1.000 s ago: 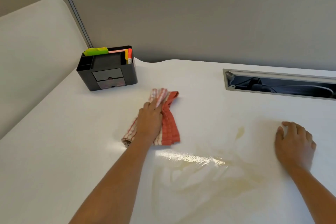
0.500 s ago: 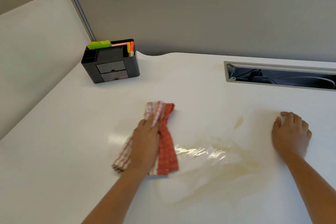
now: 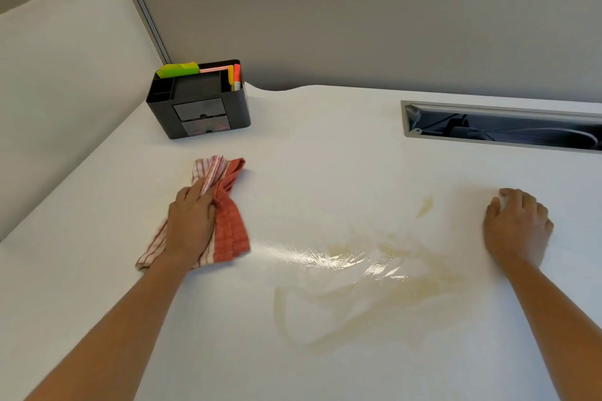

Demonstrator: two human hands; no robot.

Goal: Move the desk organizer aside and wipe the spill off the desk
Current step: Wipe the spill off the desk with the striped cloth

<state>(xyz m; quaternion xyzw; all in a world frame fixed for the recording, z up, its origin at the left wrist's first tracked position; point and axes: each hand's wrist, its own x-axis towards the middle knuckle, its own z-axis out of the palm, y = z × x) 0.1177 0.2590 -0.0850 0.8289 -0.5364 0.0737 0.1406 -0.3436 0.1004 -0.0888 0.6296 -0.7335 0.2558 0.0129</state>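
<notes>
The black desk organizer [image 3: 198, 104], holding green and pink sticky notes and an orange marker, stands at the desk's back left corner. My left hand [image 3: 190, 225] presses flat on a red and white striped cloth [image 3: 229, 225], gripping it against the white desk [image 3: 325, 156] at centre left. A smeared yellowish spill [image 3: 361, 273] with shiny wet streaks spreads to the right of the cloth. My right hand [image 3: 518, 226] rests palm down on the desk at the spill's right edge, holding nothing.
A grey partition wall [image 3: 358, 16] runs along the back. A recessed cable tray opening [image 3: 501, 127] with cables sits at the back right. A white curved side panel [image 3: 65, 75] borders the desk on the left.
My left hand slid the cloth toward me and a little left across the desk. The camera tilted downward. My right hand and the organizer stayed in place.
</notes>
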